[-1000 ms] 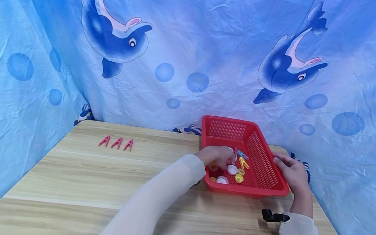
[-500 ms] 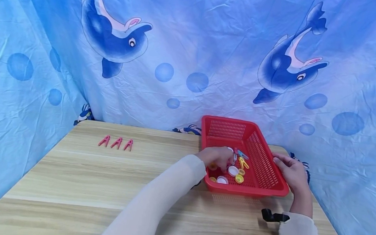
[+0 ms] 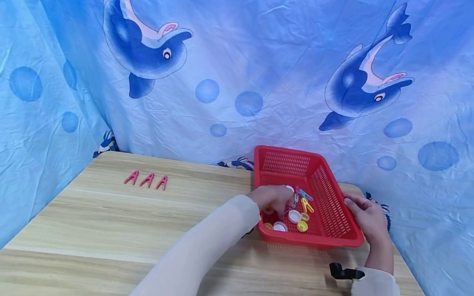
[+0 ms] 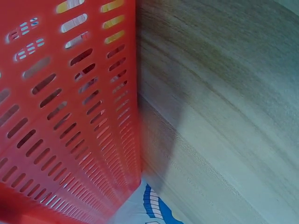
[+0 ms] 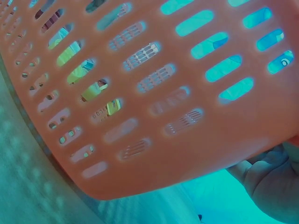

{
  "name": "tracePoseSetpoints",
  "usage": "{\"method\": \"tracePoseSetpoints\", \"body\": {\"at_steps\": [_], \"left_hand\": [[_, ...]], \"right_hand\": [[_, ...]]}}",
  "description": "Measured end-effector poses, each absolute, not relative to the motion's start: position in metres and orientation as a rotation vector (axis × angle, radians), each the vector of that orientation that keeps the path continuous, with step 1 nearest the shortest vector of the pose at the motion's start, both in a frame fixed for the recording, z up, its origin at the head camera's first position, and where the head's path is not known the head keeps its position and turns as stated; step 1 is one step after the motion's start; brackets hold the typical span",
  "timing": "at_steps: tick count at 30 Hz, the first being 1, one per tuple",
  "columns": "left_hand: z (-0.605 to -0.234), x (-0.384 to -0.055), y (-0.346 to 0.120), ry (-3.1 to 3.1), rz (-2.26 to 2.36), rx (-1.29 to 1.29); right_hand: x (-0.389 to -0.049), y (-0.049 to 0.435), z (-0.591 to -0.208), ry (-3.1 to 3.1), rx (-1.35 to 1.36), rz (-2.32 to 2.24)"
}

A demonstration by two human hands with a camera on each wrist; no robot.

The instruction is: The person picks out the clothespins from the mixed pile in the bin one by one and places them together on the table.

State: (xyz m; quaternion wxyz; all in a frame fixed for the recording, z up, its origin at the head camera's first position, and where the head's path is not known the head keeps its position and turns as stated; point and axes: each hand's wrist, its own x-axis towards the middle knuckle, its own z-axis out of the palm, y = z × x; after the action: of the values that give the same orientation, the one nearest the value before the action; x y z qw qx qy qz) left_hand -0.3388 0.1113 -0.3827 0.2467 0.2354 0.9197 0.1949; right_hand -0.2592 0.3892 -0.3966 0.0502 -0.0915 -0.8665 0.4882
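A red plastic basket with slotted walls stands on the table's right side. My left hand reaches over its near left side, fingers pointing down among small things. A bit of pink shows by the fingertips; whether they pinch it is hidden. Beside them lie white bottle caps, yellow caps, a yellow clothespin and a blue clothespin. My right hand grips the basket's right rim, thumb on top. The left wrist view has only the basket wall and table; the right wrist view adds fingers under the rim.
Three pink clothespins lie in a row at the back left of the wooden table. A blue curtain with printed dolphins hangs behind and at both sides. A black strap end sticks out near the right cuff.
Inside the basket, a white cap near the left fingertips has slid slightly right and toward me, and a yellow cap has shifted a little. Both hands stay nearly in place.
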Motion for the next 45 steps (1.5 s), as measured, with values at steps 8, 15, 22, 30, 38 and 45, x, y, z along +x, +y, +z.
{"method": "tracePoseSetpoints", "body": {"at_steps": [8,15,22,30,38,45], "left_hand": [[-0.383,-0.341,0.109,2.508,0.544,0.677],[-0.379,-0.343,0.104,2.485,0.601,0.805],[-0.372,-0.343,0.101,2.516,0.649,0.973],[-0.362,-0.341,0.100,2.535,0.696,1.050],[-0.353,-0.341,0.093,2.573,0.745,1.099],[-0.345,-0.338,0.083,2.591,0.785,1.128]], "right_hand": [[-0.260,0.388,-0.397,-2.640,-0.258,1.491],[-0.260,0.387,-0.396,-2.640,-0.268,1.492],[-0.261,0.387,-0.395,-2.648,-0.266,1.475],[-0.259,0.388,-0.395,-2.647,-0.293,1.496],[-0.258,0.390,-0.396,-2.651,-0.298,1.489],[-0.259,0.390,-0.397,-2.657,-0.294,1.488]]}}
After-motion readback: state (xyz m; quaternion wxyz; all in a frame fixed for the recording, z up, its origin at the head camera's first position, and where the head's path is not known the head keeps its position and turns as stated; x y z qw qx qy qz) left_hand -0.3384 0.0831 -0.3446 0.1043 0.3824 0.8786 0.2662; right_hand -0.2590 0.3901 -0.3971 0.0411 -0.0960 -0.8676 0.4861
